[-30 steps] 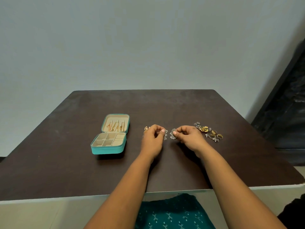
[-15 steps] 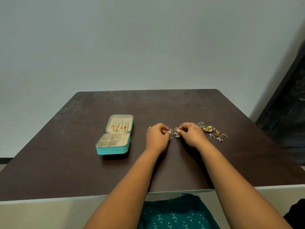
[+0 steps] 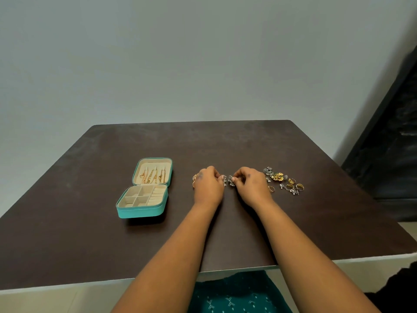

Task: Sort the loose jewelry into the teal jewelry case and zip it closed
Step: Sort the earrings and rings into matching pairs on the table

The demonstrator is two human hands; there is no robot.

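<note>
Sideways, both hands' grips pinch one silver piece (left hand [image 3: 208, 185], right hand [image 3: 252, 186]).

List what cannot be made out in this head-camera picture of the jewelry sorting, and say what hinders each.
- Silver pieces pinched by the left hand and right hand: too small, partly covered by fingers.
- Gold pieces beside the left hand: mostly hidden behind it.
- Loose jewelry pile: pieces overlap, so no count.
- Teal jewelry case: zipper too small to see.
</note>
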